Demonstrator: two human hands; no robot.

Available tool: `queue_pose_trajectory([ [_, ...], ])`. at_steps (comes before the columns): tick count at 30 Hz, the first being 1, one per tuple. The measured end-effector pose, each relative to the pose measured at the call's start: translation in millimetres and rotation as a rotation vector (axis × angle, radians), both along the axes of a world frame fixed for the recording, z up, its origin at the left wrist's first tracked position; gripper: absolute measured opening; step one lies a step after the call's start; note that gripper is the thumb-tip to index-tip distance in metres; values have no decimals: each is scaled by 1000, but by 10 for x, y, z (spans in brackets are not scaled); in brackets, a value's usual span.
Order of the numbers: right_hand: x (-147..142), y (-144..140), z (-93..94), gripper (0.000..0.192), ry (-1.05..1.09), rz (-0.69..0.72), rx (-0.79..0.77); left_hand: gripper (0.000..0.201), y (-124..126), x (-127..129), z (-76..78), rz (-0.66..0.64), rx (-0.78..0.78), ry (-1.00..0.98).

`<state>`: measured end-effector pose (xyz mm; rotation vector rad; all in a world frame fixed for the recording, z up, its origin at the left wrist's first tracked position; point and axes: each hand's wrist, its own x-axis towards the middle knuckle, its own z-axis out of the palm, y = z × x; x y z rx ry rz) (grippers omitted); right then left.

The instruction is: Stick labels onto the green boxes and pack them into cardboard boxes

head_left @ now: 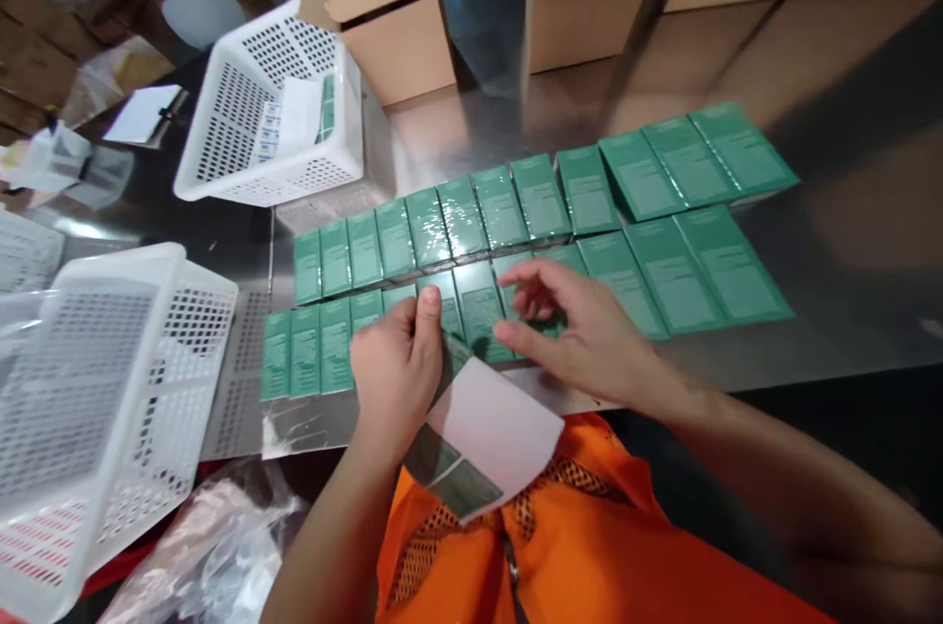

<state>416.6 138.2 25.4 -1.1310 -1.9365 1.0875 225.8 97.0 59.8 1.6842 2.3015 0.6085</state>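
A white sheet (495, 432) with small green labels on its lower edge is held by the left hand (396, 370), whose fingers are closed around its upper corner, thumb up. The sheet hangs over the near edge of the desk (847, 241), above an orange vest (589, 545). The right hand (582, 329) is spread open, its fingers loosely curled, nothing gripped; its fingertips are laid on the green boxes (478, 305) of the near row, just beside the left thumb. Two rows of flat green boxes wrapped in clear film are laid side by side across the steel desk, the far row (545, 197) running up to the right. A white perforated basket (276, 113) is tipped on its side beyond the rows, with a paper in it. A second white basket (103, 398) is seen at the left edge, near crumpled clear plastic (213, 545). Open cardboard cartons (402, 25) are stood at the back.
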Motion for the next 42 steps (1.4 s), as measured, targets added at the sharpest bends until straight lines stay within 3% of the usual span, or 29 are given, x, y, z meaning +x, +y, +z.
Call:
queue_pose_trajectory([
  [3,-88,-202,97,29,79,30,39,53,-1,-45,-12,16,108,-54],
  [7,-268,-295,44,2,75,-69,356,55,-18,-76,-75,-13,110,-268],
  [9,-343,-297,-7,7,60,-97,460,57,-30,-117,-96,-20,70,-404],
  [14,-452,-320,-76,16,-50,-196,525,57,-55,-262,-110,4,38,-635],
  [16,-485,-338,-93,6,-87,-231,622,48,-64,-306,-100,6,30,-709],
  [19,-533,-356,-125,14,-133,-246,816,30,-78,-365,-63,4,-10,-841],
  [24,-615,-356,-169,15,-129,-170,893,22,-104,-509,-34,55,-77,-998],
  [29,-779,-371,-120,33,-134,-123,906,30,-166,-741,-100,109,-120,-1179],
  [33,-999,-376,-47,20,-125,-49,838,38,-268,-965,-127,164,-123,-1336],
  [37,-1290,-343,-5,17,-122,37,914,35,-416,-1224,-133,201,-66,-1403],
  [40,-1509,-362,10,21,-153,164,1010,33,-541,-1441,-169,248,-5,-1383],
  [42,-1613,-422,34,25,-162,327,1060,35,-606,-1614,-207,319,42,-1372],
])
